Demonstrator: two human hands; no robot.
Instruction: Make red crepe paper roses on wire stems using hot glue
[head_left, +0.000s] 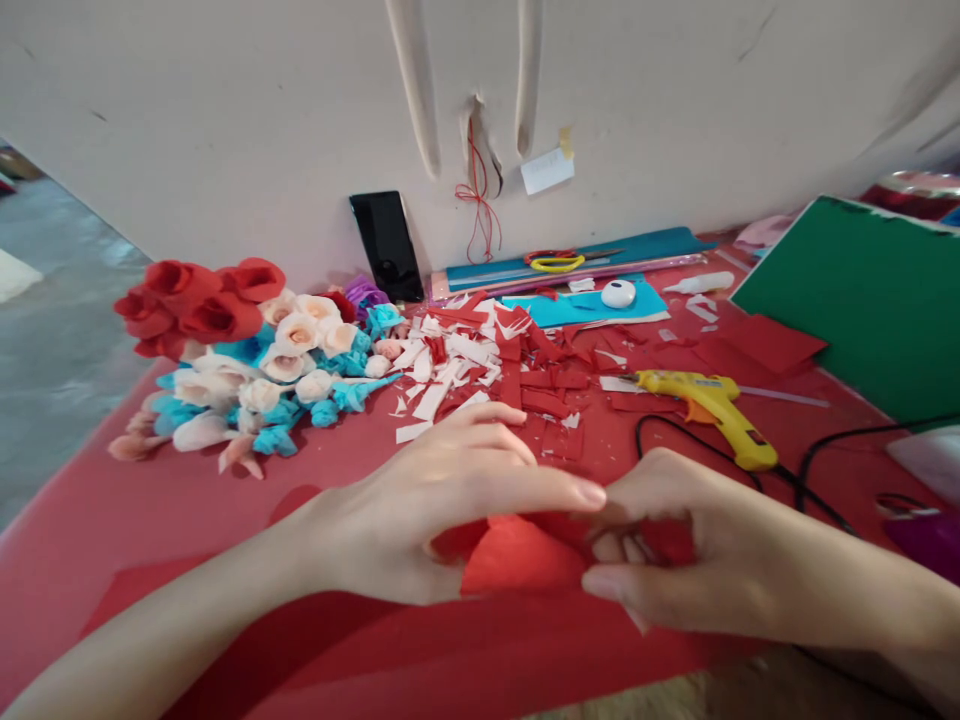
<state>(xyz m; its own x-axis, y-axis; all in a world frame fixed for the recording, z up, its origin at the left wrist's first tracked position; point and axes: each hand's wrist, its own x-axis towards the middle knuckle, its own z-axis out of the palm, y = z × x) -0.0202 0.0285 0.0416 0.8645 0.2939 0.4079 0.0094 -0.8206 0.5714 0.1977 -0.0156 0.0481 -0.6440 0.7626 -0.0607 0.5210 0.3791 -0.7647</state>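
A piece of red crepe paper (521,558) is held between my two hands, low in the middle of the view. My left hand (450,500) curls round its left side, the index finger stretched over the top towards the other hand. At the paper's right edge my right hand (667,550) is closed, thumb and fingers pinched together. Part of the paper is hidden behind the fingers. Beneath both hands lies a larger red sheet (360,655) along the table's front edge.
Paper flowers (225,340) in red, cream and blue lie at the left. Red and white paper scraps (480,360) spread behind my hands. A yellow glue gun (712,405) with a black cord, scissors (555,262), a leaning phone (388,245) and a green board (855,310) are around.
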